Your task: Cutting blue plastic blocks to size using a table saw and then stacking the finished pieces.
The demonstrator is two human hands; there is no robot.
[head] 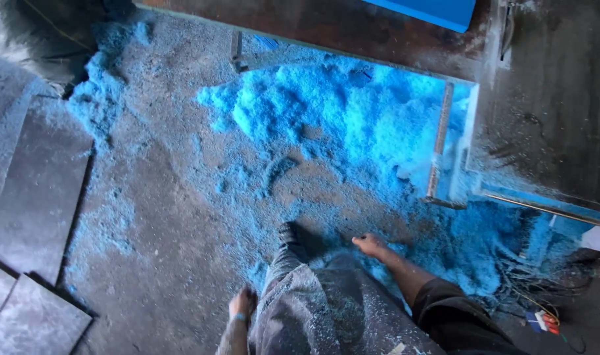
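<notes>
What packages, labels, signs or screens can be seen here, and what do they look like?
No packages, labels, signs or screens show.
Blue panel: top edge, above the machine; flat, plain bright blue, no markings visible.
Small plug block: floor at lower right among wires; boxy, with white, blue and red parts; too small to tell more.
Dark slabs: left floor; flat, grey, dusted with blue powder.
</notes>
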